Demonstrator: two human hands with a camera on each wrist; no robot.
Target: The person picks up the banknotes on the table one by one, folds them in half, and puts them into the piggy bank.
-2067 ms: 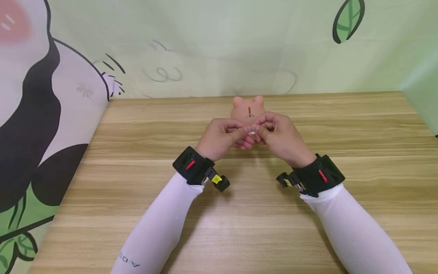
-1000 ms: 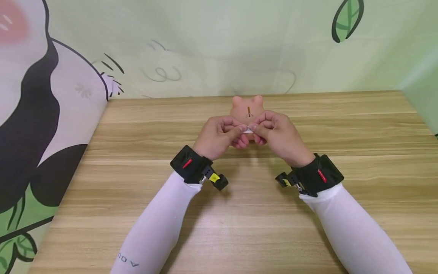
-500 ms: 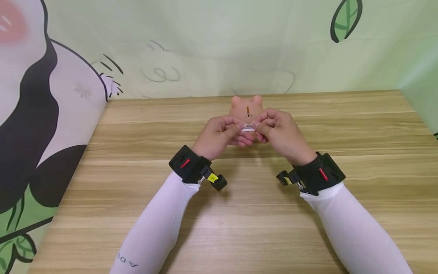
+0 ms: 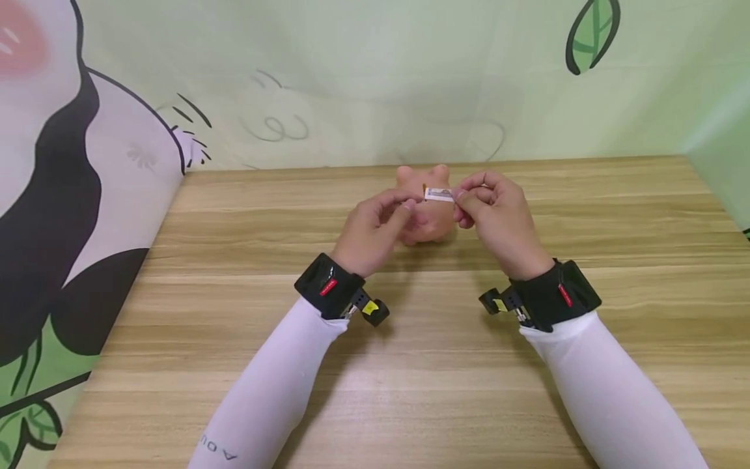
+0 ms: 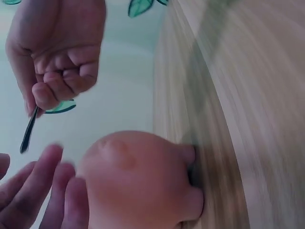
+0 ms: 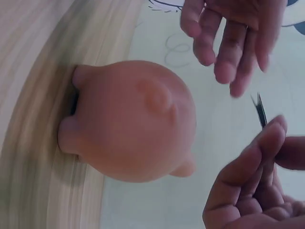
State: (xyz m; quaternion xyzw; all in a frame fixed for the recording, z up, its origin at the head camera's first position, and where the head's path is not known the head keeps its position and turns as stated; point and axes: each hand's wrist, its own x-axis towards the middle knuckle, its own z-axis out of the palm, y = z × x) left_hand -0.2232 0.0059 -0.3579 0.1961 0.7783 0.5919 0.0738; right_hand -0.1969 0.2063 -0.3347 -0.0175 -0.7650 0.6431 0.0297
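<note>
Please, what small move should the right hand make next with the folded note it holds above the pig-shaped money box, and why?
Probably the right hand should lower the folded note edge-first into the slot on the back of the piggy bank. The note already hangs just above that slot, pinched at one end, and the left hand has open fingers beside the bank, holding nothing, so it could steady it.

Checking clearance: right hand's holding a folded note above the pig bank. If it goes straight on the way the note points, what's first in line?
Probably the left hand. The right hand pinches the folded note, which points leftward over the piggy bank; the left fingertips sit just beyond the note's free end, slightly lower. Depth is unclear, so the note might pass above them.
</note>
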